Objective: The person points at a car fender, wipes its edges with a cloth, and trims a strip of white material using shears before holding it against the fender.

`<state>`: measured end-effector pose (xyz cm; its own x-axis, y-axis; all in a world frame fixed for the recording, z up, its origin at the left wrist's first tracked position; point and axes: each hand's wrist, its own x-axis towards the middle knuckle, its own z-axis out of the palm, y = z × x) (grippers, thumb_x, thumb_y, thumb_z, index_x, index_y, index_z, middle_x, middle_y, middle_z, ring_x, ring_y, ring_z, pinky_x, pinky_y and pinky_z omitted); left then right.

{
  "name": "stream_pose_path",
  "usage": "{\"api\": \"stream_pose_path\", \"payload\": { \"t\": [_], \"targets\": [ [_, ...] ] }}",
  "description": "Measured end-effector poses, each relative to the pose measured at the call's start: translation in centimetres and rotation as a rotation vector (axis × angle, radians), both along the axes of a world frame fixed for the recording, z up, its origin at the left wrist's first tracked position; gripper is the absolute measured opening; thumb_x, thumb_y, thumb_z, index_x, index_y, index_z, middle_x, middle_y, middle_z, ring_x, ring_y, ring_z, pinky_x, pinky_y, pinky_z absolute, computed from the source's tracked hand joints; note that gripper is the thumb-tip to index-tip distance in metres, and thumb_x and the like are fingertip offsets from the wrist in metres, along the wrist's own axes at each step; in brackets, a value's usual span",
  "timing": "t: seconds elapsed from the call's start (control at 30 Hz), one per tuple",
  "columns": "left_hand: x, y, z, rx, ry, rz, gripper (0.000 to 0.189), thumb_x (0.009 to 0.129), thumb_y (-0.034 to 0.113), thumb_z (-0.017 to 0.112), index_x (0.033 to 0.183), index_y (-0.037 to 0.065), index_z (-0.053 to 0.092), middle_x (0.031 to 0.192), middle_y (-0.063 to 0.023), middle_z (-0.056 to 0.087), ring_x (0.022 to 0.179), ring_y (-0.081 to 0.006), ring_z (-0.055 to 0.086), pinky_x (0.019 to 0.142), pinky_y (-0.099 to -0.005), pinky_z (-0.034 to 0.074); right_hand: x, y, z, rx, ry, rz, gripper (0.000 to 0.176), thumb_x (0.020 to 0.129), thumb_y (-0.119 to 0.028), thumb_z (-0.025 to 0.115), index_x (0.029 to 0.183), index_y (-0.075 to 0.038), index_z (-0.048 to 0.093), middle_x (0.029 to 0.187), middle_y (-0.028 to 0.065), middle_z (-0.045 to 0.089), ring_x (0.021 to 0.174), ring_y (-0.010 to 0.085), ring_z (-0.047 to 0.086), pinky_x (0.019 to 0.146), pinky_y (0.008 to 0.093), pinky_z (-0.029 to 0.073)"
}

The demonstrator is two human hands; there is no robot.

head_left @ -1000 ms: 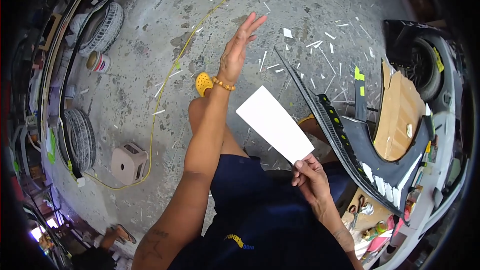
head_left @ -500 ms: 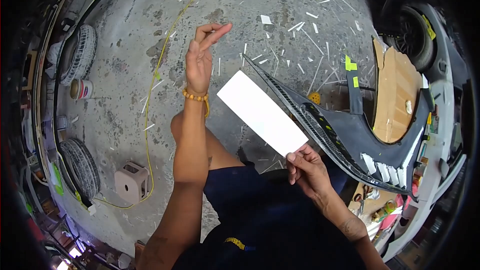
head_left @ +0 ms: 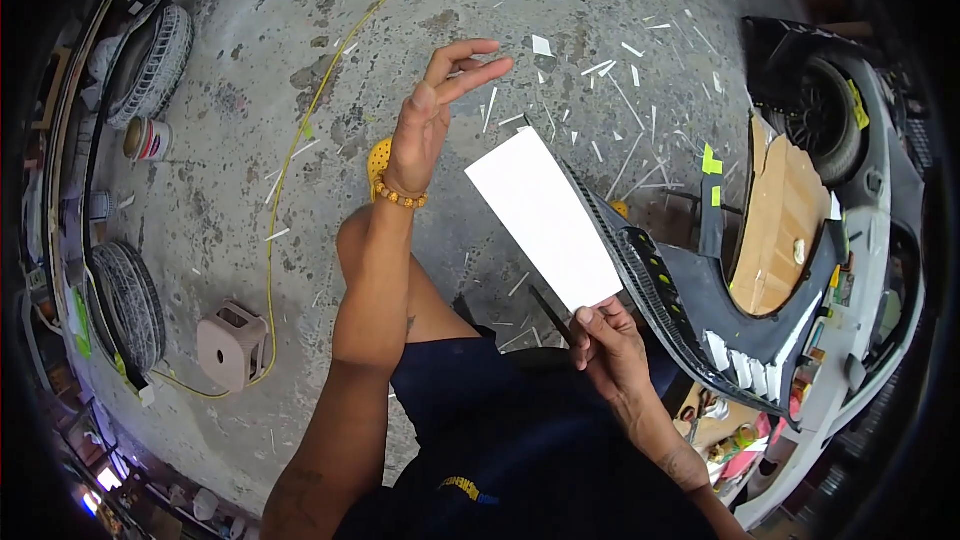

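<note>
Evidently, the step in hand is the handling of a white sheet (head_left: 547, 220), held out just right of the view's centre. At four o'clock from that centre, the right hand (head_left: 612, 345) has its grip pinching the sheet's narrow end between thumb and fingers; a slim dark strip (head_left: 550, 314) pokes out beside the thumb, and I cannot tell whether it is held too. The sheet's broad end sits at twelve o'clock. Near it but apart, at eleven, the left hand (head_left: 420, 135) is raised, its grip loosely spread around nothing. A next move would call, I judge, for a light pinch that avoids creasing, with the left hand free to steady the broad end. Beyond, towards four o'clock, a dark panel (head_left: 742, 326) is partly covered by the sheet in view; contact is unclear. Farthest, white scraps (head_left: 541, 45) litter the floor (head_left: 240, 120) between twelve and two.
</note>
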<state>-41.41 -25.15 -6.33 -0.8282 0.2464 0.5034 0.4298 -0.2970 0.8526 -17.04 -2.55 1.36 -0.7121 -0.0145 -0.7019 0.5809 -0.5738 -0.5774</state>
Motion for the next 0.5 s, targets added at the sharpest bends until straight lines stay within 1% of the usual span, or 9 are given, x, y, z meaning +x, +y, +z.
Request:
{"api": "stream_pose_path", "payload": {
  "t": [0.07, 0.17, 0.27, 0.37, 0.47, 0.5],
  "targets": [
    [0.1, 0.0, 0.3, 0.026, -0.030, 0.009, 0.086, 0.097, 0.063, 0.021, 0.125, -0.006, 0.066, 0.141, -0.0095, 0.050, 0.125, -0.0231, 0.042, 0.114, -0.0418, 0.023, 0.0, -0.1, -0.2, 0.005, -0.009, -0.005, 0.009, 0.093, -0.008, 0.068, 0.096, -0.006, 0.060, 0.071, 0.0017, 0.060, 0.057, 0.0079, 0.057, 0.046, 0.0233, 0.052],
    [0.1, -0.1, 0.3, 0.040, -0.023, -0.011, 0.085, 0.098, 0.062, 0.024, 0.125, -0.006, 0.066, 0.140, -0.0112, 0.049, 0.125, -0.0234, 0.042, 0.113, -0.0426, 0.025, -0.1, -0.4, -0.3, 0.009, -0.020, -0.014, 0.009, 0.093, -0.008, 0.069, 0.096, -0.007, 0.060, 0.070, 0.0015, 0.060, 0.056, 0.0079, 0.057, 0.046, 0.0233, 0.052],
    [0.5, 0.0, 0.8, 0.003, -0.035, 0.016, 0.081, 0.098, 0.061, 0.028, 0.125, -0.006, 0.065, 0.129, -0.0135, 0.056, 0.118, -0.0225, 0.049, 0.108, -0.0409, 0.032, -0.2, -0.5, -0.3, 0.016, -0.018, -0.020, 0.009, 0.093, -0.008, 0.069, 0.095, -0.007, 0.060, 0.070, 0.0015, 0.059, 0.056, 0.0079, 0.057, 0.046, 0.0231, 0.052],
    [0.5, -0.6, 0.2, 0.103, -0.083, -0.080, 0.072, 0.099, 0.057, 0.039, 0.128, -0.006, 0.061, 0.111, -0.0111, 0.062, 0.102, -0.0184, 0.056, 0.095, -0.0349, 0.043, -0.4, -0.8, -0.2, 0.014, -0.017, -0.039, 0.010, 0.093, -0.007, 0.069, 0.094, -0.008, 0.059, 0.069, 0.0013, 0.059, 0.055, 0.0079, 0.057, 0.045, 0.0230, 0.051],
    [1.6, -1.9, 1.1, 0.157, -0.245, -0.199, 0.062, 0.097, 0.047, 0.056, 0.132, -0.005, 0.058, 0.097, -0.0055, 0.063, 0.090, -0.0128, 0.058, 0.082, -0.0271, 0.046, -0.6, -1.3, -0.2, 0.017, -0.025, -0.063, 0.011, 0.092, -0.007, 0.070, 0.092, -0.008, 0.059, 0.067, 0.0011, 0.059, 0.054, 0.0081, 0.056, 0.044, 0.0228, 0.050],
    [2.1, -2.1, 1.3, 0.157, -0.273, -0.215, 0.060, 0.095, 0.042, 0.060, 0.132, -0.004, 0.057, 0.097, -0.0050, 0.063, 0.088, -0.0119, 0.058, 0.081, -0.0258, 0.046, -0.6, -1.4, -0.3, 0.017, -0.025, -0.063, 0.011, 0.092, -0.006, 0.070, 0.092, -0.008, 0.059, 0.066, 0.0011, 0.059, 0.053, 0.0082, 0.056, 0.044, 0.0227, 0.050]
  ]
}}
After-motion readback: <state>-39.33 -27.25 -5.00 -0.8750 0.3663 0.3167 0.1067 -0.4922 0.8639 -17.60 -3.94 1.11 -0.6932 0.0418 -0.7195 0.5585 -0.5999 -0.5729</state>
